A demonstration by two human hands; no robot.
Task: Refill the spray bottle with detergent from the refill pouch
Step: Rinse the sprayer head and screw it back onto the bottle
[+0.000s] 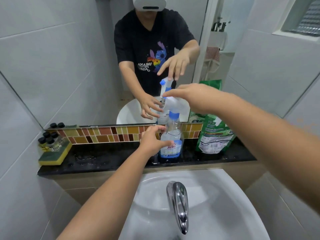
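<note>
A clear spray bottle (171, 142) with a blue label and some blue liquid at its bottom stands on the black ledge (107, 158) under the mirror. My left hand (152, 138) wraps around the bottle's body, thumb on the label and fingers behind the shoulder. Its white spray head (174, 105) with a blue collar sits on the neck. My right hand (192, 96) comes down from above and grips this head with its fingertips. The green and white refill pouch (214, 135) stands upright just right of the bottle, leaning on the mirror, and neither hand touches it.
A yellow and green sponge (53, 155) and several small black-capped bottles (50, 140) sit at the ledge's left end. Below the ledge is a white basin (233, 205) with a chrome tap (178, 205). The mirror (69, 58) shows me and the bottle.
</note>
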